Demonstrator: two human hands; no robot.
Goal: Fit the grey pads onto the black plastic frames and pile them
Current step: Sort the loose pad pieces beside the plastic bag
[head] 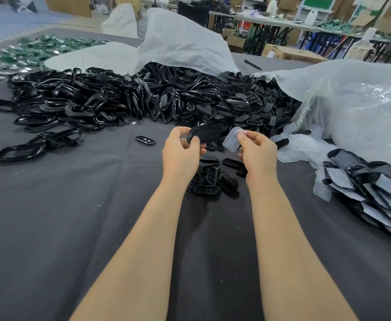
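While left fingers (pixel 182 132) grip frame (pixel 204 134), right fingers (pixel 250 136) pinch pad (pixel 232 142).

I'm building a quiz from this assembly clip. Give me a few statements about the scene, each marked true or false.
1. The left hand holds a black frame. True.
2. The right hand is empty. False: it pinches a pale grey pad.
3. The pad is seated in the held frame. False: it is beside the frame, not fitted into it.
4. The pile of finished pieces lies on the person's right. True.
5. The loose black frames sit in a cardboard box. False: they lie heaped on the dark cloth.
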